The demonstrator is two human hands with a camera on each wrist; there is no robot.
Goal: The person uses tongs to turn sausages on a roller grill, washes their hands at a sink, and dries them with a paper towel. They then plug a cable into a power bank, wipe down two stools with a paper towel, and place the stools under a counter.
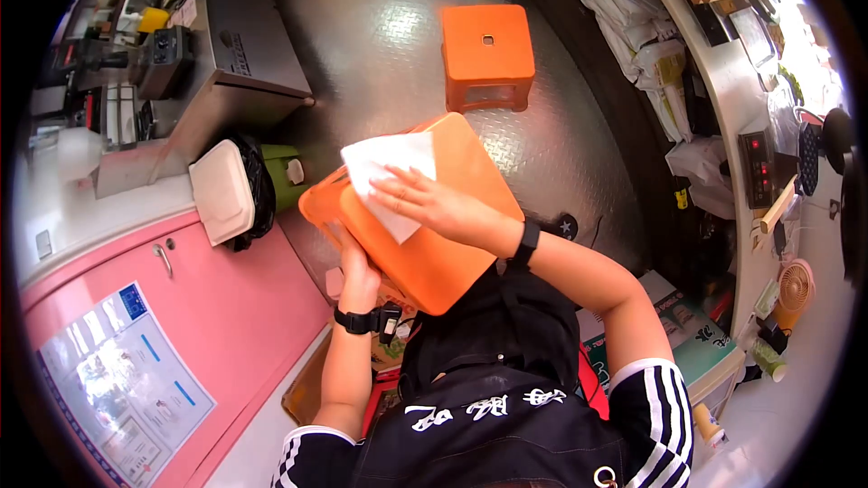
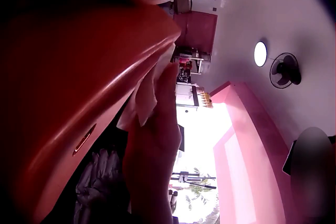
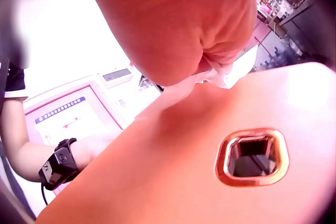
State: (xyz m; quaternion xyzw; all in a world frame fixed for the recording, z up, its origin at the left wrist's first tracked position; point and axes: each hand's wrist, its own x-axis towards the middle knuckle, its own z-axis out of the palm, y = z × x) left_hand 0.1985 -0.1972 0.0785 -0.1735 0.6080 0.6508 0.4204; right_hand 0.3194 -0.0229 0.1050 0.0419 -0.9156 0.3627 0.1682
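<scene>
An orange plastic stool (image 1: 466,172) is tilted over the person's lap, its square seat facing up and its centre hole (image 3: 252,158) showing in the right wrist view. The left hand (image 1: 355,271) grips the stool's lower left side; part of its fingers is hidden behind the stool. With fingers extended, the right hand (image 1: 443,203) presses a thin white wipe (image 1: 389,163) flat against the seat near its upper left edge. In the left wrist view, the wipe (image 2: 146,98) hangs loosely folded between the right hand and the seat's rim.
Another orange stool (image 1: 488,45) stands upright on the metal floor ahead. To the left are a lidded bin (image 1: 221,194) with a black bag, pink cabinet doors (image 1: 217,307) and a steel appliance (image 1: 249,45). A cluttered counter (image 1: 714,99) runs along the right.
</scene>
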